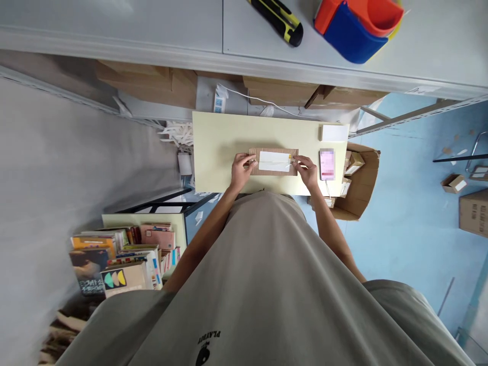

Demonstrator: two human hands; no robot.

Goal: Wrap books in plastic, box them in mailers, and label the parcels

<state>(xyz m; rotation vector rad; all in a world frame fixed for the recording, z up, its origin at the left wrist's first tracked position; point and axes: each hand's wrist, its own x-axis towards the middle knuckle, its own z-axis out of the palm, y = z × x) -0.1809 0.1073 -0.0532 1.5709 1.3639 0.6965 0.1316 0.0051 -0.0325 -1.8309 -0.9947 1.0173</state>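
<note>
A flat brown cardboard package lies on the pale yellow table in front of my body. On its top is a white label with a small yellow mark at one corner and a thin line across it. My left hand is at the package's left end, thumb and fingertips pinched by the label's edge. At the opposite end, my right hand pinches near the label's right edge, where a thin whitish strip shows. The fingertips are too small to see the exact hold.
Right of the package lie a phone with a cable and a white box. An open carton of small boxes stands beyond the table. Overhead, a shelf holds a utility knife and a tape dispenser. Books are lower left.
</note>
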